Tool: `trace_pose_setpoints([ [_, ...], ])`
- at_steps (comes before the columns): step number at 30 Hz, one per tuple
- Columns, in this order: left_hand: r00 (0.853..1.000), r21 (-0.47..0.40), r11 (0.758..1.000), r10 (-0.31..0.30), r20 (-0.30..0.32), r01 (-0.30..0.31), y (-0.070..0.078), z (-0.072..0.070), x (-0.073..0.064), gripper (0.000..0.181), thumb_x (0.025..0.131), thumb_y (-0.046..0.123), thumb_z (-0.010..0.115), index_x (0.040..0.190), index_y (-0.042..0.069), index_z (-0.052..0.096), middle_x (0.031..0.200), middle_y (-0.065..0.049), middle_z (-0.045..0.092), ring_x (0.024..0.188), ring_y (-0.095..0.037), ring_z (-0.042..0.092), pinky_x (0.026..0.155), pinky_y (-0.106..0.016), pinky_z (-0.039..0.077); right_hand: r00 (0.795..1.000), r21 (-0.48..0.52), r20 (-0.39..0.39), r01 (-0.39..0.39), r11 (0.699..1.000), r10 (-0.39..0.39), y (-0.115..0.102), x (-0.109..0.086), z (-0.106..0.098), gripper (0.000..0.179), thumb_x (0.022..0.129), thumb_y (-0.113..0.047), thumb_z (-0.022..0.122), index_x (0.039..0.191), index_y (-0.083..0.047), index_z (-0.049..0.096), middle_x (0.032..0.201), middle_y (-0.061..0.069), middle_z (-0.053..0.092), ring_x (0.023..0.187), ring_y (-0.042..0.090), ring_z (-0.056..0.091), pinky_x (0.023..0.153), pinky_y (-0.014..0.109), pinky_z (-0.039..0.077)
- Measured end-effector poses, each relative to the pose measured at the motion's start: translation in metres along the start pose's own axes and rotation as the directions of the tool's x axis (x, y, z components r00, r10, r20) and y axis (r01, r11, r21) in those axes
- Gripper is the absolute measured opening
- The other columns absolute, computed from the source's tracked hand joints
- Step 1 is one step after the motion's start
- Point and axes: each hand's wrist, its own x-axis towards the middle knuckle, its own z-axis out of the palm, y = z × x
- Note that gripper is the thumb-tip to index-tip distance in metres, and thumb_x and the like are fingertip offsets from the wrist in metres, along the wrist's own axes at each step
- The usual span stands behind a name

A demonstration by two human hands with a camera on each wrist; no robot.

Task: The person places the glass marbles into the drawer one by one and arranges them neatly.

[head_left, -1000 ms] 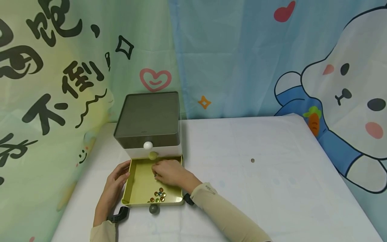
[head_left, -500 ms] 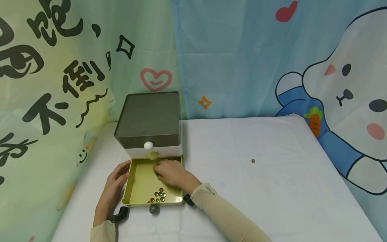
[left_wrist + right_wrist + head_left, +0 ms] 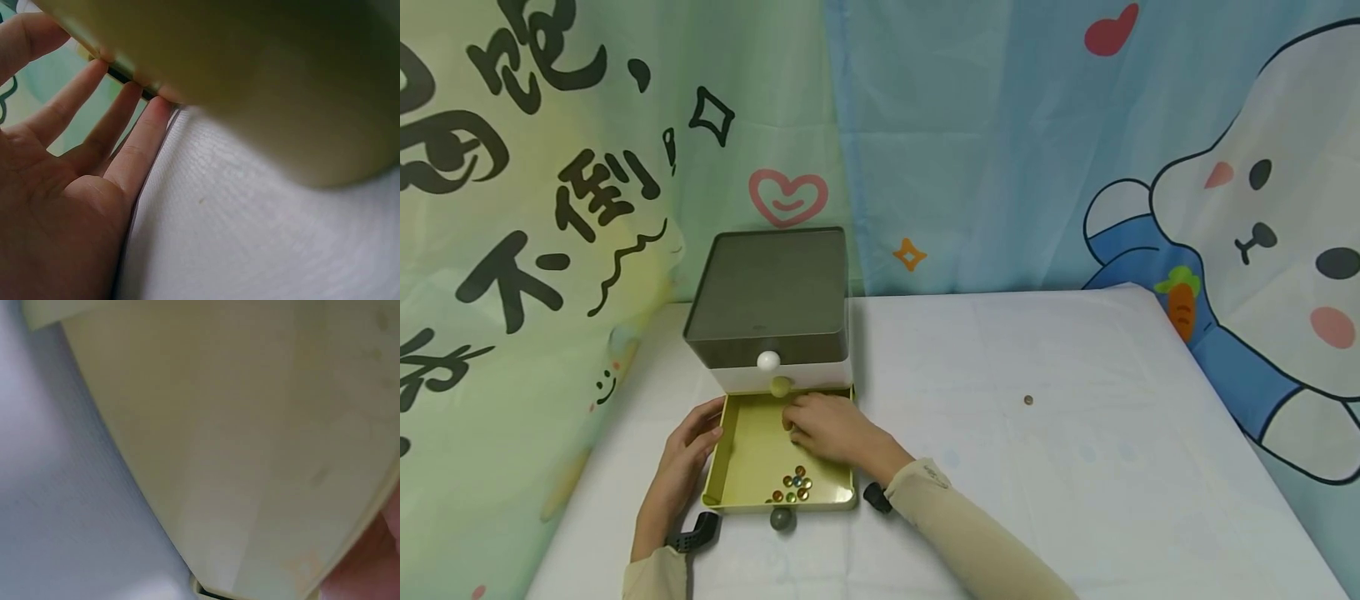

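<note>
A yellow-green drawer (image 3: 748,454) stands pulled out of a small box with a dark grey lid. Several shiny round glass beads (image 3: 797,482) lie at its front. My left hand (image 3: 683,458) rests against the drawer's left wall. The left wrist view shows its nearly straight fingers (image 3: 134,153) touching the drawer's side (image 3: 262,81). My right hand (image 3: 831,429) reaches over the right wall into the back of the drawer, knuckles up and fingers bent down. I cannot tell what its fingertips hold. The right wrist view shows mostly the drawer's outer wall (image 3: 187,425).
The lidded box (image 3: 771,287) stands behind the drawer, with a white knob (image 3: 768,361) and a green knob (image 3: 781,386). A dark knob (image 3: 782,520) is on the drawer's front. One small bead (image 3: 1028,400) lies on the white tablecloth (image 3: 1075,500) to the right.
My right hand has shifted slightly right inside the drawer, and its forearm has moved a little right. A small dark spot by its fingers no longer shows. The left hand stays put.
</note>
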Motion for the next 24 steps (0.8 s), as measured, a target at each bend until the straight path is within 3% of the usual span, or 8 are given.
trace_pose_setpoints([
  [13,1.000,-0.009,1.000,0.016,0.007,-0.016,0.000,0.000,-0.001,0.052,0.109,0.017,0.052,0.157,0.003,0.040,0.152,-0.005,0.051,0.131,0.001,0.054,0.102,-0.012,0.047,1.000,0.052,-0.028,0.005,0.999,-0.004,-0.002,-0.021,-0.017,0.015,0.103,-0.027,0.066,0.117,-0.023,0.072,0.114,-0.007,0.070,0.103,0.010,0.066,0.088,0.025,0.055],
  [24,1.000,-0.003,1.000,0.007,0.002,-0.007,0.001,0.000,0.000,0.053,0.109,0.018,0.052,0.157,0.003,0.039,0.151,-0.001,0.051,0.131,0.002,0.054,0.102,-0.012,0.046,0.996,0.181,-0.053,-0.062,0.982,0.073,0.001,-0.041,-0.032,0.018,0.103,-0.029,0.067,0.119,-0.023,0.073,0.118,-0.008,0.071,0.107,0.011,0.065,0.086,0.028,0.055],
])
